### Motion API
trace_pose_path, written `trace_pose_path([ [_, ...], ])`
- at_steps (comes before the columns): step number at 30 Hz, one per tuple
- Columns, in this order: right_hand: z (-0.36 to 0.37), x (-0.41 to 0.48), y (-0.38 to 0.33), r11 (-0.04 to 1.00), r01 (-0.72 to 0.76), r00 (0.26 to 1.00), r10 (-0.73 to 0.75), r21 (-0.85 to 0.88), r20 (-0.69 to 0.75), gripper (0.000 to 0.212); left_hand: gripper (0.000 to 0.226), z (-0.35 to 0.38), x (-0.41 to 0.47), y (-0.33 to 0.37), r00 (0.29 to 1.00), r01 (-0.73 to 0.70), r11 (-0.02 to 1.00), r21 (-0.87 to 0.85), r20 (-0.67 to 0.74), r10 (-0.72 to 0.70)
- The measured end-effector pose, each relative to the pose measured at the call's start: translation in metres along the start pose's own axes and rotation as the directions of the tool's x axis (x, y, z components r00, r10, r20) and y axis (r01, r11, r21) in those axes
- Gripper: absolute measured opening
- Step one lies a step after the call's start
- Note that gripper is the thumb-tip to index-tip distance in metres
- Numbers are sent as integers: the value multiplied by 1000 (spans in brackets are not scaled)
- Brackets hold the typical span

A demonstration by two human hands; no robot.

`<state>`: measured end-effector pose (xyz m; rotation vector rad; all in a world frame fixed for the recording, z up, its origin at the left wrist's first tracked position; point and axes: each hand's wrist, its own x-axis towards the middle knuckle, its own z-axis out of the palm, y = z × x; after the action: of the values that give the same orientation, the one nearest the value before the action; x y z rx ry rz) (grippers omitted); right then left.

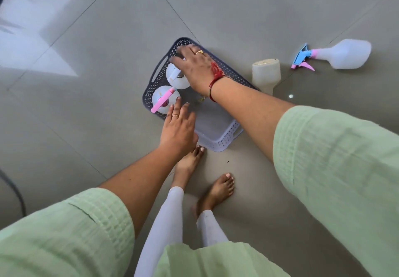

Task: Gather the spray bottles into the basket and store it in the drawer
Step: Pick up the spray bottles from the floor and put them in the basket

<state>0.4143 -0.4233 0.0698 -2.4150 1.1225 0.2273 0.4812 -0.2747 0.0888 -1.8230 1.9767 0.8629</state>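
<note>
A lavender perforated basket (218, 135) sits on the grey tiled floor. Two white spray bottles stand upright in its far left end. The farther one (176, 80) has a white nozzle, and my right hand (195, 67) is closed around its top. The nearer one (164, 101) has a pink nozzle. My left hand (179, 125) hovers beside it, fingers apart, fingertips close to the bottle. Outside the basket, a cream bottle without a visible sprayer (266, 73) lies on the floor to the right. Farther right lies a white bottle with a blue and pink trigger (336, 54).
My bare feet (216, 190) stand just in front of the basket's near corner. A dark cable (15, 190) runs along the floor at the left edge. Bright window reflections fall on the tiles at the upper left.
</note>
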Motion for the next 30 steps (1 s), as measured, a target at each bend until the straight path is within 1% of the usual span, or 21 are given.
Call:
trace_pose_path([
  [1,-2,-5,1,999,-23,999,24,33,-29,46,49,-1,1,1,1000,1,1000,-1,2,-1],
  [3,-6,-21,5,988,-110,989,120,110,-89,55,52,-4,4,3,1000,-6,1000,7,3,6],
  [6,-9,-60,26,934,-297,930,330,201,-162,59,54,-7,11,14,1000,-29,999,-14,-5,29],
  [8,-5,-93,46,875,-428,877,462,226,-130,61,54,-8,17,22,999,-48,999,-25,3,49],
  [10,6,-130,69,799,-559,805,587,224,-84,62,53,-5,25,35,996,-87,996,-3,33,87],
  [12,19,-166,88,707,-661,722,690,252,-43,62,53,0,33,50,990,-129,991,21,63,127],
  [13,26,-180,94,670,-691,692,721,271,-17,61,54,2,37,57,987,-144,989,25,70,142],
  [14,34,-194,100,648,-710,677,736,276,15,61,55,5,41,65,985,-158,987,23,74,156],
  [17,59,-223,112,649,-721,685,720,244,108,65,59,15,52,89,976,-200,980,15,86,198],
  [18,68,-227,114,632,-731,674,728,257,123,68,61,17,55,96,973,-215,977,15,92,212],
  [19,77,-228,117,581,-756,637,759,301,136,71,62,20,59,102,969,-230,973,17,99,227],
  [20,84,-227,119,478,-791,566,809,382,161,75,63,23,63,107,965,-245,969,21,104,242],
  [21,92,-223,122,324,-813,465,861,484,204,79,62,27,67,111,961,-258,966,24,107,254],
  [22,98,-218,126,143,-801,349,900,581,260,81,62,31,71,114,957,-271,962,29,111,267],
  [23,103,-211,129,-23,-757,243,918,653,314,81,60,35,73,114,954,-284,958,30,113,279],
  [24,108,-204,132,-151,-700,160,919,698,361,78,59,39,76,113,949,-298,954,34,116,293],
  [25,113,-197,136,-234,-655,105,914,719,393,75,57,42,79,111,943,-318,947,39,120,312],
  [26,118,-190,139,-279,-634,73,907,721,415,73,56,47,81,107,936,-337,940,45,125,330],
  [27,123,-185,142,-300,-632,59,901,714,431,73,55,51,83,101,930,-353,934,54,132,343],
  [28,126,-180,145,-305,-642,59,895,704,442,73,55,54,85,96,925,-364,929,64,140,353],
  [30,136,-173,151,-280,-678,82,890,679,449,71,55,61,87,85,926,-358,931,69,156,344],
])
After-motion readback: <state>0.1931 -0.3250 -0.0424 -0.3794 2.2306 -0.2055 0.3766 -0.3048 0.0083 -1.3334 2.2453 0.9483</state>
